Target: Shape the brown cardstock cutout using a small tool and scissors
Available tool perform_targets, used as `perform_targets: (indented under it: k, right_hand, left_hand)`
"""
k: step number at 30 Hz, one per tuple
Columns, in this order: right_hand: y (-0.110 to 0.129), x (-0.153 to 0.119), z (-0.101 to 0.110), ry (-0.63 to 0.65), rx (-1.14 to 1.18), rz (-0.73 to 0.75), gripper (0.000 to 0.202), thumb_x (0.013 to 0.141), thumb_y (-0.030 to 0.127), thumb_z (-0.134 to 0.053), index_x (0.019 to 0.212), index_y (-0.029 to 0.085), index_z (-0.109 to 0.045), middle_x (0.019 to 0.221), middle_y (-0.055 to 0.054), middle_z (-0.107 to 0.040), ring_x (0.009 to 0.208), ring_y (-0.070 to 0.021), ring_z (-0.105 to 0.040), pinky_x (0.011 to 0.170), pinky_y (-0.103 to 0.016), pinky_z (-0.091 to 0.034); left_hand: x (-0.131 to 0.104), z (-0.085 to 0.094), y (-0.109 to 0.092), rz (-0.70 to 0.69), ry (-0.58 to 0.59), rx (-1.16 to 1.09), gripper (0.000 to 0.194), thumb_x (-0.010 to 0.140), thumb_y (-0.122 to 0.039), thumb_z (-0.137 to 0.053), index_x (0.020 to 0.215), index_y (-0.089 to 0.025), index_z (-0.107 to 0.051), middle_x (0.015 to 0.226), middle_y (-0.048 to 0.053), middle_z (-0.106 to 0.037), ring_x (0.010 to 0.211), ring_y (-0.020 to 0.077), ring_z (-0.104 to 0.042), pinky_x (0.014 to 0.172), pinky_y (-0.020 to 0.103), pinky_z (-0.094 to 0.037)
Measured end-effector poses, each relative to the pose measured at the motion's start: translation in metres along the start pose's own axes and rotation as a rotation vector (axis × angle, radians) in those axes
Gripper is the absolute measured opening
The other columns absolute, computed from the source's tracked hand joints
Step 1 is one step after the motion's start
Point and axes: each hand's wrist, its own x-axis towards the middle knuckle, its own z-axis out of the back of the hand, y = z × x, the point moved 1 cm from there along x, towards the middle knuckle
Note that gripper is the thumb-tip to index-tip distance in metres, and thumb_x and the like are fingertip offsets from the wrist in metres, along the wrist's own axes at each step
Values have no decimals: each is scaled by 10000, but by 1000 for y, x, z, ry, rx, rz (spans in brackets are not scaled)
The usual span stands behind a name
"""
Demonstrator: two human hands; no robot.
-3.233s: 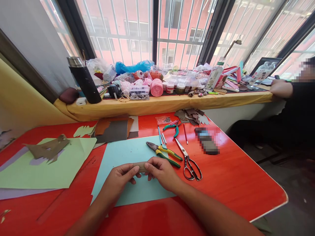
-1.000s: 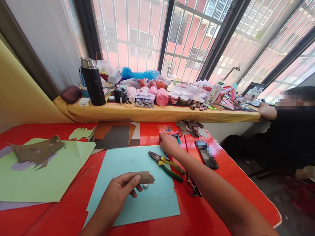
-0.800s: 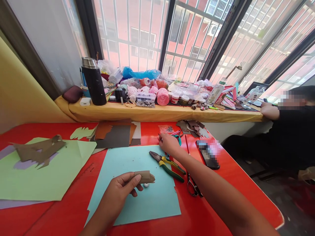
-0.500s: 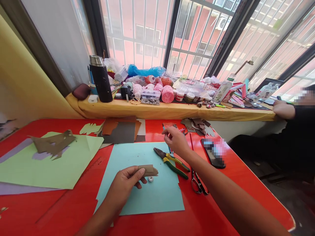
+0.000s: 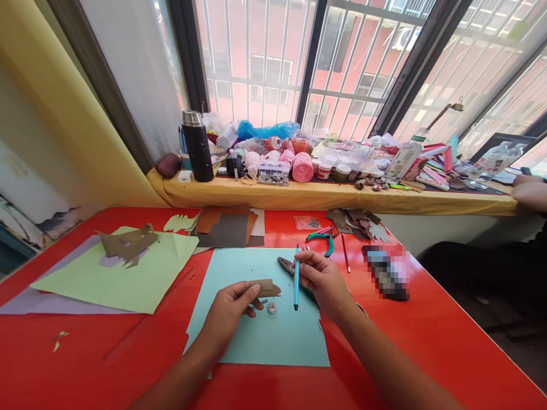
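My left hand (image 5: 233,307) pinches a small brown cut piece (image 5: 265,288), like card or leather, above a light-blue sheet (image 5: 273,344). Just below that piece lies a small round silvery object (image 5: 272,308), too small to name for certain. A blue felt-tip pen (image 5: 296,279) is upright in my right hand (image 5: 323,279), its dark end pointing down over the sheet. Behind that hand are combination pliers (image 5: 285,265), their handles mostly covered. Green-handled pliers (image 5: 328,244) and a red pencil (image 5: 346,254) lie farther back.
Green paper (image 5: 128,285) with a brown offcut (image 5: 128,244) lies at left. Coloured sheets (image 5: 226,229) and brown scraps (image 5: 356,222) sit along the back. A phone (image 5: 387,273) is on the right. The cluttered sill holds a thermos (image 5: 199,151). Someone's arm (image 5: 530,191) shows far right.
My right hand has come back from the far side of the table and now holds the blue felt-tip pen. My left hand still grips the brown piece. The view has shifted left.
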Motion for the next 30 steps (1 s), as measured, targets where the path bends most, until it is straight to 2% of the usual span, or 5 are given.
perform_targets:
  k: [9,15,22,25,30]
  right_hand:
    - [-23,-21,-6,84,185,-52,329,732,349,-922,976,235,-733,905,-27,-700,646,-108,-487,588,-248,-368]
    - [-25,-26,-5,120,158,-43,283,779,375,-895,943,235,-712,871,-25,-702,677,-125,-507,627,-266,-386]
    - [-19,-31,-7,120,178,-12,253,866,380,-825,1001,247,-658,854,-8,-701,611,-113,-506,614,-277,-380]
    - [-15,-35,-9,108,71,86,202,944,423,-732,958,240,-646,835,-17,-707,634,-137,-543,632,-294,-418]
    - [-10,-46,-17,105,-285,250,253,1021,431,-596,880,233,-667,815,-31,-705,640,-161,-576,625,-304,-459]
  left_hand:
    - [4,3,6,8,-55,48,487,891,-576,-674,1144,-182,-808,787,59,-743,701,189,-561,720,315,-468]
    - [5,1,7,1,-61,68,472,894,-576,-677,1136,-194,-812,764,49,-740,684,179,-562,703,301,-473]
    - [5,1,6,8,-66,88,454,907,-567,-669,1143,-206,-812,765,41,-736,683,176,-560,705,298,-470]
    - [4,1,6,9,-71,112,452,915,-567,-658,1149,-212,-810,780,40,-737,684,178,-558,716,301,-469]
    - [4,-1,5,-8,-63,148,462,931,-560,-637,1162,-198,-806,800,55,-748,706,194,-578,712,300,-473]
